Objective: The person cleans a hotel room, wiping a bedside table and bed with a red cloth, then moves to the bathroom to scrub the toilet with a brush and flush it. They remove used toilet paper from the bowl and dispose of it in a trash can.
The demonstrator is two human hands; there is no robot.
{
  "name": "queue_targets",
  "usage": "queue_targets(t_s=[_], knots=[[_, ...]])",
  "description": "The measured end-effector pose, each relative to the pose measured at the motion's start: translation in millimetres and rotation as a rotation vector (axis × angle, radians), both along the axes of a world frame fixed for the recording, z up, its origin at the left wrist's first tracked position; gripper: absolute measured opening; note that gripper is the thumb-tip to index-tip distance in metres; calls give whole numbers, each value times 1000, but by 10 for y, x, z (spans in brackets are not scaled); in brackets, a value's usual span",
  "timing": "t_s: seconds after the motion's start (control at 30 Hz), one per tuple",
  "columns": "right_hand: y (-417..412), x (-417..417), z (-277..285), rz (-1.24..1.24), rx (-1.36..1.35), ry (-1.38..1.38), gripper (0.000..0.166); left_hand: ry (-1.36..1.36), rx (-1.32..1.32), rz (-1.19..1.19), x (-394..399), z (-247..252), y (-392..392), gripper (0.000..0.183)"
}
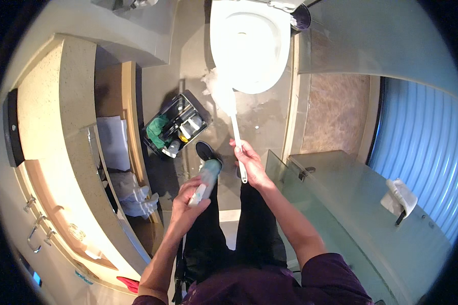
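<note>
My right hand (253,164) grips the white handle of a toilet mop (234,126). The mop's fluffy white head is at the front left of a toilet bowl (223,49), overlapping its rim in view; whether they touch, I cannot tell. Bright glare washes out much of the bowl and the mop head. In my left hand (189,198) is a translucent bluish bottle (210,173) with a white part near my thumb, held tilted in front of my left leg. Most of the bottle looks blurred.
A black caddy (204,105) on the floor left of the mop holds a green cloth (158,131) and bottles. Further left runs a stone vanity counter (78,91) above folded white towels (114,143). A glass panel (328,228) stands to the right. A dark bin (302,17) sits beside the toilet.
</note>
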State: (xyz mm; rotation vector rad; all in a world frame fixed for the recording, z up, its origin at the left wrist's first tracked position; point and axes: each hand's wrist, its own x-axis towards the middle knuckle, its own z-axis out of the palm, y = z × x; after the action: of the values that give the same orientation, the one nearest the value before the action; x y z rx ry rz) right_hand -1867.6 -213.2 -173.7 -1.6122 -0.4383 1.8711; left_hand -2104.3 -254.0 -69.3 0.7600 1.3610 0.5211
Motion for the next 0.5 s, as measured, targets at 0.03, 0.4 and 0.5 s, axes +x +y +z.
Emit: queue_targets(t_s=[0.03,0.4,0.5], knots=[[6,15,30,-45,-29,45,26,-160,-152,155,111,103,125,46],[245,364,575,-252,25,321,30,-34,716,-342,1060,190,1112,71],[318,431,845,-260,135,363,34,-141,602,-176,1330,275,1269,63]])
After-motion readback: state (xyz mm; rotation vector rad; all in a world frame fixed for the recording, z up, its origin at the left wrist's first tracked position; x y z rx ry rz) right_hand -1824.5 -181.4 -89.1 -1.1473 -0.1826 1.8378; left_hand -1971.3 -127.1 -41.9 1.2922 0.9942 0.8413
